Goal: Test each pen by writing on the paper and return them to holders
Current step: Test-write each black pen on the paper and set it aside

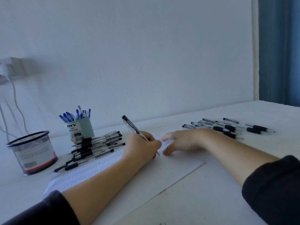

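White tabletop (211, 184) is set against a pale wall (146, 46), with a blue curtain (279, 51) at far right. "DIY DESK ORGANIZER" is printed on a teal holder (79, 129) filled with blue pens, near a black mesh holder (33, 152). A black-capped pen (135, 129) is gripped by the left hand (141, 147), its tip on the lined paper (123, 174). The paper is pressed by the flat right hand (186, 141). Black pens are piled at left (95, 147) and scattered at right (227, 127).
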